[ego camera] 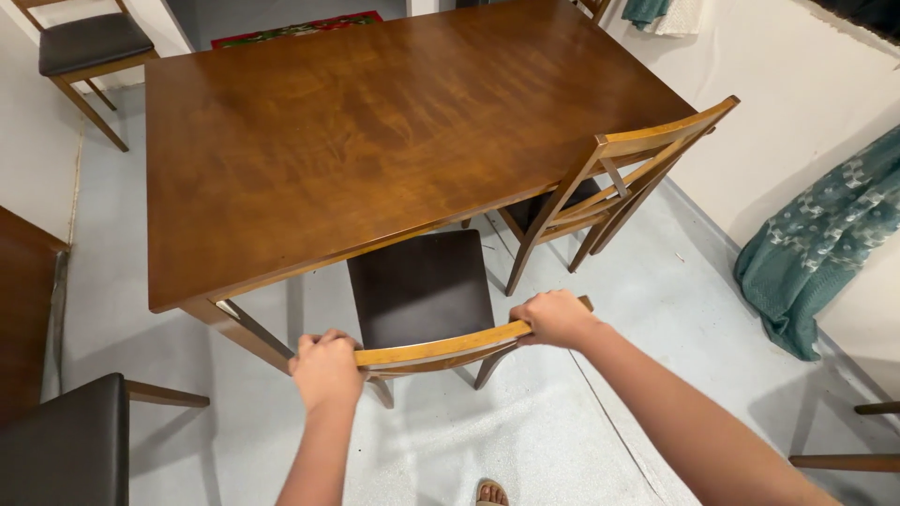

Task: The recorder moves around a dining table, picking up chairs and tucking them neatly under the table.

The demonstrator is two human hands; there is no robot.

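A wooden chair [427,286] with a dark padded seat stands at the near edge of a large brown wooden table [375,131], its seat partly under the tabletop. My left hand [325,368] grips the left end of the chair's top rail [441,345]. My right hand [555,318] grips the right end of the same rail. Both forearms reach in from the bottom of the view.
A second wooden chair [609,183] stands at the table's right side. Another dark-seated chair [89,42] is at the far left, and one more [66,450] at the near left. A teal cloth [825,244] hangs against the right wall. My sandalled foot [491,493] shows below.
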